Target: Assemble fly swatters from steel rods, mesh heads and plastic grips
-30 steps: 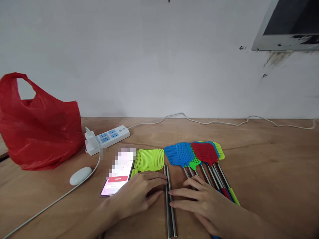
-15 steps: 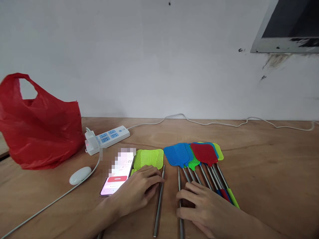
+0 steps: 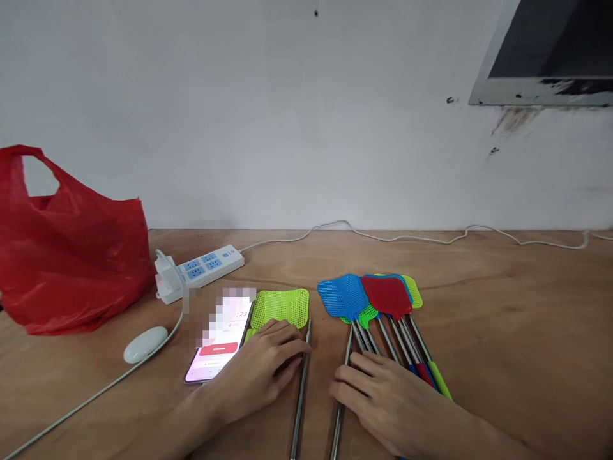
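Observation:
My left hand [image 3: 261, 374] lies flat on the wooden table [image 3: 502, 332], fingers stretched out, its fingertips touching a bare steel rod [image 3: 300, 390]. Under its knuckles lies a loose yellow-green swatter head [image 3: 281, 307]. My right hand [image 3: 390, 399] rests palm down with fingers spread, fingertips on a second steel rod [image 3: 341, 399]. That hand covers the shafts of several assembled fly swatters [image 3: 378, 300], whose blue, red and green heads fan out beyond it.
A lit phone [image 3: 218, 348] lies left of my left hand. Farther left sit a white oval charger [image 3: 145, 344] on a cable, a power strip [image 3: 198, 271] and a red plastic bag [image 3: 67, 246]. A wall closes the table's far edge.
The two steel rods lay side by side between my hands a second ago. Now they are spread apart, one under each hand's fingertips. The view has shifted slightly.

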